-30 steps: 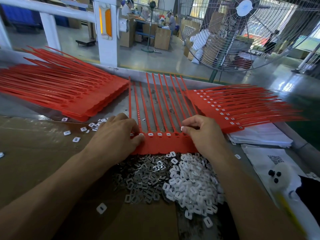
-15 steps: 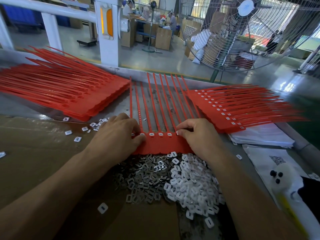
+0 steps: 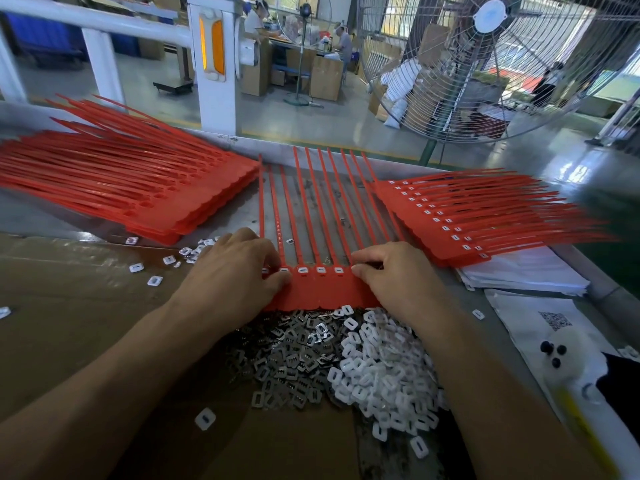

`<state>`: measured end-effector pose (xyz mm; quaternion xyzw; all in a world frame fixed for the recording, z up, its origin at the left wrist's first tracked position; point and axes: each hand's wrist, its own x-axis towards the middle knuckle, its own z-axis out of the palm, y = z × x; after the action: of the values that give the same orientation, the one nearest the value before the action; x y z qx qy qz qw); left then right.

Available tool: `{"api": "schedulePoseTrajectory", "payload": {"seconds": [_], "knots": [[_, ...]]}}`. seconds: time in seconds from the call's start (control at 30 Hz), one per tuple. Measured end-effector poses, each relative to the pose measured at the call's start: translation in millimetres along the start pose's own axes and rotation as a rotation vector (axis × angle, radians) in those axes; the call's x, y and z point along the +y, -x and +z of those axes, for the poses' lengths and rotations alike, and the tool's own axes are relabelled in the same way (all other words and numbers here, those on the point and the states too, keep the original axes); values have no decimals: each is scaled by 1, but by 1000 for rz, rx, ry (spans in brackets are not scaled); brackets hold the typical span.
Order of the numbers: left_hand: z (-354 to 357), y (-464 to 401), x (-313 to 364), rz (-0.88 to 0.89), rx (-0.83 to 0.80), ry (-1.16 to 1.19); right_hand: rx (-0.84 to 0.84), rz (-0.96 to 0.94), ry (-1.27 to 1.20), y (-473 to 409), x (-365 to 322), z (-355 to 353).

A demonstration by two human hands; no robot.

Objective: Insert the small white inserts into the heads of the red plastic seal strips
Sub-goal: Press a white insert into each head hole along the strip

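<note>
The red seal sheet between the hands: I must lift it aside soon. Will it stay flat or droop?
The red seal sheet probably droops: its tails are long and thin. The joined heads likely stay stiffer. It looks light, so seated white inserts might shake loose.

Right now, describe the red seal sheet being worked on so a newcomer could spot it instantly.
On the metal workbench, look between the two stacks of red plastic seal strips, just beyond the heap of small white plastic inserts. The flat red strip sheet there lies pinned under the left hand and right hand, its tails pointing away, unstacked.
</note>
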<state>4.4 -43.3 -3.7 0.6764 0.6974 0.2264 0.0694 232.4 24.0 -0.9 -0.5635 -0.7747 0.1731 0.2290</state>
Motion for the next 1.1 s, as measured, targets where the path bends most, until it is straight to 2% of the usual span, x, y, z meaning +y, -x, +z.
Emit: {"api": "schedulePoseTrajectory", "payload": {"seconds": [0.17, 0.73, 1.0, 1.1], "knots": [[0, 0, 0, -4, -7, -3, 66, 4, -3, 5, 1, -3], [3, -2, -2, 5, 12, -2, -58, -72, 254, 12, -16, -6], [2, -1, -1, 7, -1, -14, -94, -141, 557, 13, -28, -4], [2, -1, -1, 3, 0, -15, -97, -141, 506, 14, -25, -4]]}}
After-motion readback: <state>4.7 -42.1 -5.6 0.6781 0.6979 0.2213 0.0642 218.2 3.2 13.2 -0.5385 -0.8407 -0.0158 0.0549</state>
